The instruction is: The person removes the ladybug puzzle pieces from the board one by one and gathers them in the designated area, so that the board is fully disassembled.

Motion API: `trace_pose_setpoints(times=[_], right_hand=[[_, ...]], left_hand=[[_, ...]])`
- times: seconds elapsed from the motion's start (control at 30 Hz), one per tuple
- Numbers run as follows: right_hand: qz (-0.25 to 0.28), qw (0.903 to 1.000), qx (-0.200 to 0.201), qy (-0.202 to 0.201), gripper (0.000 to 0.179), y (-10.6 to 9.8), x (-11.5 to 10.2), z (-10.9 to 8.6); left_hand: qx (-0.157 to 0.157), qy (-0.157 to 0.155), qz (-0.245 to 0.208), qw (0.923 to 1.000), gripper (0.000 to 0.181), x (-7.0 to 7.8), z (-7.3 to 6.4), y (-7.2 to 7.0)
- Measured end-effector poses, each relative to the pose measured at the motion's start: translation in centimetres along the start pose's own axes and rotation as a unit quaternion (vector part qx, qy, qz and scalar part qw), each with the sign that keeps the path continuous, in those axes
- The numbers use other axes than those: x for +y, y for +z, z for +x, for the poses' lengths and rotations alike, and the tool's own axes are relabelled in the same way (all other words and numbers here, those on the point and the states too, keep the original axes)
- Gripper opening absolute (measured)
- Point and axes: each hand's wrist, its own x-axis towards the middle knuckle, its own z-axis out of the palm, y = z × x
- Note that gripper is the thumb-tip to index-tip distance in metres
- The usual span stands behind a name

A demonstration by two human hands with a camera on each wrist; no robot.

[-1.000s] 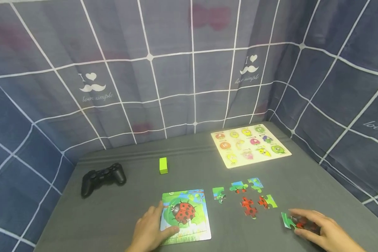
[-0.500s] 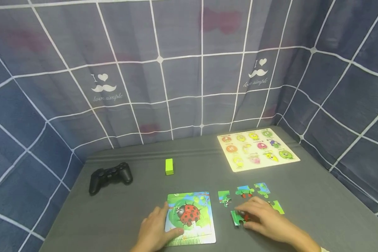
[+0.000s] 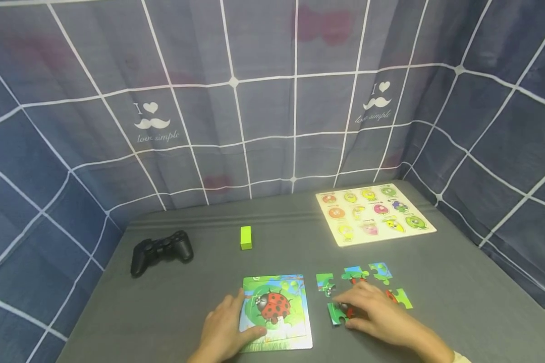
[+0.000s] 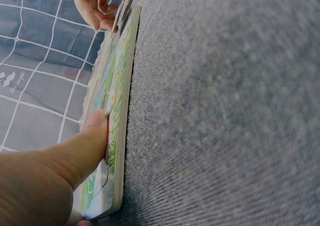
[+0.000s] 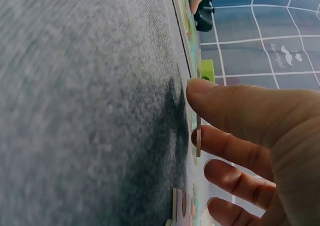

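Note:
A square ladybug puzzle board (image 3: pixel 277 307) lies flat on the table. My left hand (image 3: pixel 224 325) holds its left side, with the thumb (image 4: pixel 92 136) on top and the fingers along the edge. To the right, my right hand (image 3: pixel 372 310) pinches a green, red and black jigsaw piece (image 3: pixel 336 313), which the right wrist view shows edge-on just over the cloth. Loose jigsaw pieces lie around that hand: a green one (image 3: pixel 325 283), a blue and red one (image 3: pixel 355 274), a blue and green one (image 3: pixel 381 272) and a red and green one (image 3: pixel 401 297). The right hand covers another red piece.
A black game controller (image 3: pixel 161 252) rests at the left, and a lime green block (image 3: pixel 246 238) stands behind the board. At the back right lies a fruit picture board (image 3: pixel 374 214). A checked blue curtain (image 3: pixel 263 111) borders the table.
My right hand has carried the jigsaw piece leftward from the table's right side to the loose pieces beside the board. The left hand stays on the board. The head view has shifted slightly.

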Motion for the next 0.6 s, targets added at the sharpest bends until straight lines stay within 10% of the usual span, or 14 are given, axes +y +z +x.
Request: trace_pose_setpoints(times=[0.6], right_hand=[[-0.003, 0.9996, 0.023, -0.015, 0.054, 0.57, 0.2, -0.17]], left_hand=[[-0.008, -0.006, -0.006, 0.9999, 0.103, -0.02, -0.02, 0.02]])
